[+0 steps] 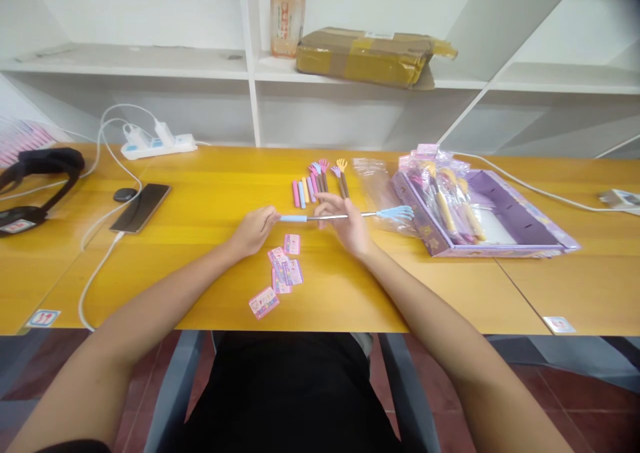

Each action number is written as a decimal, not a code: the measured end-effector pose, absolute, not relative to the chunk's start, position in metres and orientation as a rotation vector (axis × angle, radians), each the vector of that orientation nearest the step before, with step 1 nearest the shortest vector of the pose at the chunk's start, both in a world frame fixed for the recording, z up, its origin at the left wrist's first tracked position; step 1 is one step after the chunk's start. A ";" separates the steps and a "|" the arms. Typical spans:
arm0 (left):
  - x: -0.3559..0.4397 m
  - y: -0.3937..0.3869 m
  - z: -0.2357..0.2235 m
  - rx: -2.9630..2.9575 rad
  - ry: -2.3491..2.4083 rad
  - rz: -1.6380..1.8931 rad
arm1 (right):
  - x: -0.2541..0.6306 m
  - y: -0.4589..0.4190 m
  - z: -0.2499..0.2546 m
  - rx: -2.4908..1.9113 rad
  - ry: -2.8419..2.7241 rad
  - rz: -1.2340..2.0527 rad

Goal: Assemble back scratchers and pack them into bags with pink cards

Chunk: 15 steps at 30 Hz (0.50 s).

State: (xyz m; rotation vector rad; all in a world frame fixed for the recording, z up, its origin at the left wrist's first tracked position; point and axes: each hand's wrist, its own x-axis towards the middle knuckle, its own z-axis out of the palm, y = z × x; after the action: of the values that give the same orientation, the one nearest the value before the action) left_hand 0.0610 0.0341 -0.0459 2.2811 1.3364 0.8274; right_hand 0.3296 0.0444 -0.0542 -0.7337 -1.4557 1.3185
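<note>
A telescopic back scratcher [295, 218] with a blue handle, a thin metal rod and a light blue claw head lies level across both hands. My left hand [256, 230] is closed round the end of the blue handle. Farther along, the rod passes through my right hand [347, 225], whose fingers curl loosely about it. Behind them lie several loose handles [302, 191] in pink, blue and yellow. Beside these are several scratcher heads [341, 167] on dark rods. Small printed pink cards [285, 271] are scattered in front of my left hand, some overlapping.
To the right, a purple display box [505, 247] holds bagged back scratchers [445, 203]; clear plastic bags [373, 179] lie beside it. A phone [141, 208], a charging cable, a power strip [159, 146] and a black headset [45, 186] occupy the left. A taped carton [367, 56] sits on the shelf.
</note>
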 end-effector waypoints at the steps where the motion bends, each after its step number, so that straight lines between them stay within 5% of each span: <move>1: 0.062 0.033 -0.046 2.270 1.358 0.841 | 0.328 0.044 -0.054 -0.737 -1.468 1.267; 15: 0.059 0.033 -0.043 2.554 1.432 0.520 | 0.336 0.039 -0.039 -0.755 -1.590 1.311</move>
State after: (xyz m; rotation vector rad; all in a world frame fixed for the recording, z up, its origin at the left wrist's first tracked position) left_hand 0.0590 0.0331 -0.0432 2.5544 1.4319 0.5205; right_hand 0.3361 0.0387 -0.0391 -0.7548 -1.5901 1.3109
